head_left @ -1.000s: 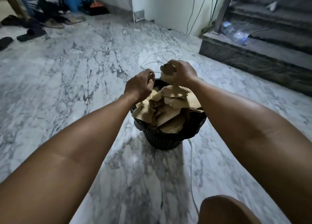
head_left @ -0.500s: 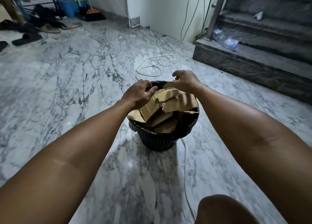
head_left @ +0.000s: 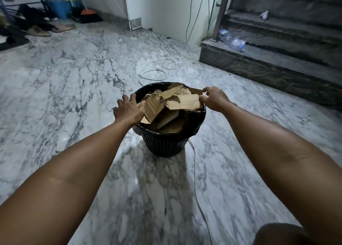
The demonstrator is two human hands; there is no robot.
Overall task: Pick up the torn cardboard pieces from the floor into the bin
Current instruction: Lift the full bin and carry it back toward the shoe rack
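1. I judge the torn cardboard pieces [head_left: 172, 108] light, stiff and rough-edged; they are heaped in the black bin [head_left: 166, 145] on the floor; best taken by a flat edge.
2. My left hand [head_left: 127, 109] rests spread and released at the rim; my right hand [head_left: 212, 98] pinches the top piece.
3. I can read no writing.

No readable text, brand, number or sign anywhere. Plain brown on the cardboard pieces [head_left: 182, 101] in the bin [head_left: 166, 145]. A label on the plastic bottle [head_left: 232, 39] on the step at about one o'clock, too small and blurred to make out.
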